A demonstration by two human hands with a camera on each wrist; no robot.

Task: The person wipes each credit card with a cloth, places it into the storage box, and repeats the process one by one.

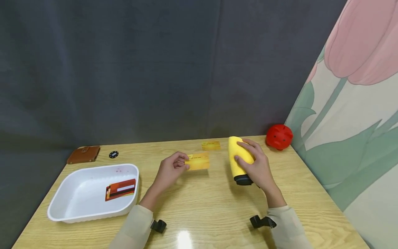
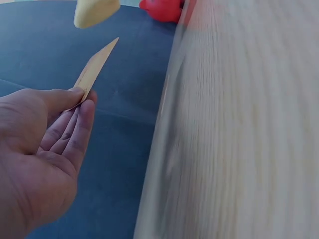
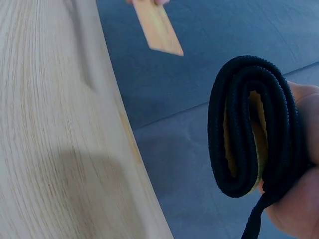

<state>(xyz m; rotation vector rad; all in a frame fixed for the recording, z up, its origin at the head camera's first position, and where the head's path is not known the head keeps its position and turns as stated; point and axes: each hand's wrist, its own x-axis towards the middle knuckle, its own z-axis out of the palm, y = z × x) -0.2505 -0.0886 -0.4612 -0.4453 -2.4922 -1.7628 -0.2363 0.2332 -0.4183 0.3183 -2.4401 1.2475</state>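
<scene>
Between thumb and fingers, my left hand (image 1: 172,168) pinches a golden-yellow card (image 1: 198,161) by its left edge, held above the table; the left wrist view shows the card (image 2: 95,68) nearly edge-on. To its right, my right hand (image 1: 257,165) grips a rolled yellow cloth (image 1: 237,155) with a dark edge, raised off the table. In the right wrist view the rolled end shows the cloth's black border (image 3: 219,124) in layers, with a black strip hanging down. Another golden card (image 1: 211,145) lies flat on the table behind the hands.
A white tray (image 1: 77,214) at the left holds a few cards (image 1: 120,189). Behind it lie a brown leather wallet (image 1: 83,154) and a black round chip (image 1: 113,154). A red piggy bank (image 1: 279,137) stands at the back right corner of the wooden table (image 1: 199,214), by the wall.
</scene>
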